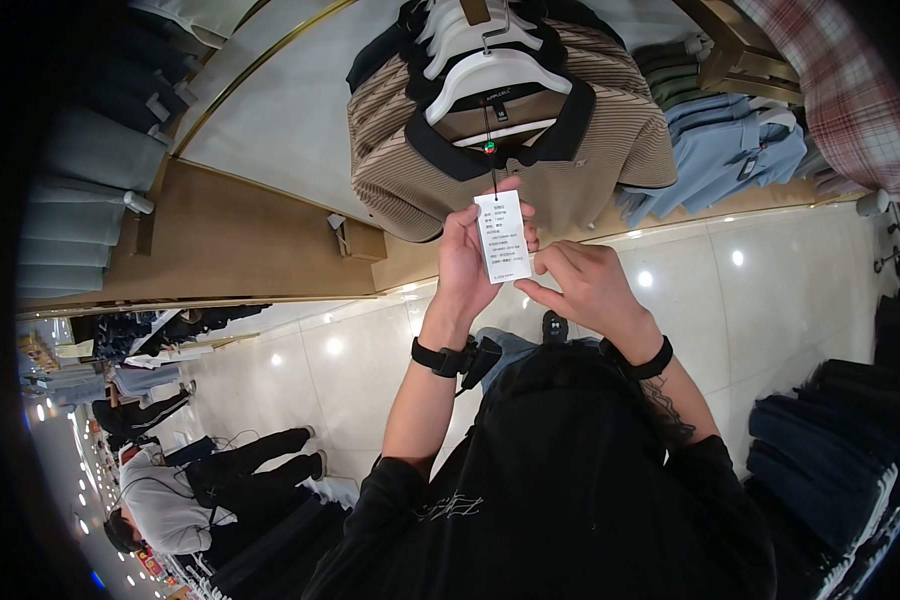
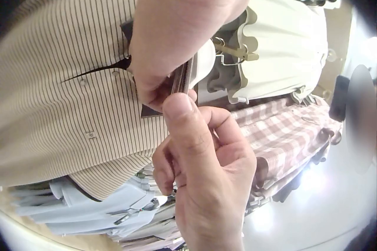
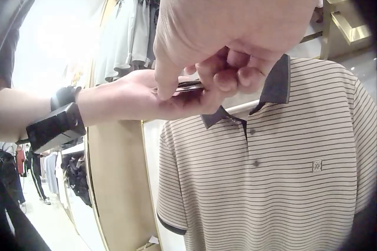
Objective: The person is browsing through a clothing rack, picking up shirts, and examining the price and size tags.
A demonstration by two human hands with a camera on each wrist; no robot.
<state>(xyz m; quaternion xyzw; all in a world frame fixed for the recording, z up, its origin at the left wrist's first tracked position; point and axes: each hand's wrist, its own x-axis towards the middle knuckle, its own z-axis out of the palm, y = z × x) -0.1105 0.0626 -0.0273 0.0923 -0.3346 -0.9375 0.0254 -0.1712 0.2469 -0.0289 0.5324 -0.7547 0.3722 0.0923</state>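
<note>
In the head view my left hand (image 1: 462, 265) holds a white printed hang tag (image 1: 503, 240) from behind, its thumb along the left edge and fingertips showing past the right edge. My right hand (image 1: 592, 290) pinches the tag's lower right corner between thumb and curled fingers. A dark cord runs from the tag up to the collar of a brown striped polo shirt (image 1: 550, 190), which hangs on a white hanger (image 1: 500, 75). Seen edge-on in the left wrist view, the tag (image 2: 184, 77) shows several dark layers. The right thumb (image 2: 185, 121) lies at its end.
More striped shirts hang behind this one. Folded blue shirts (image 1: 730, 150) lie on the shelf to the right, below a plaid shirt (image 1: 850, 80). Dark folded trousers (image 1: 820, 450) are stacked at lower right. A person in a white top (image 1: 175, 505) is at lower left.
</note>
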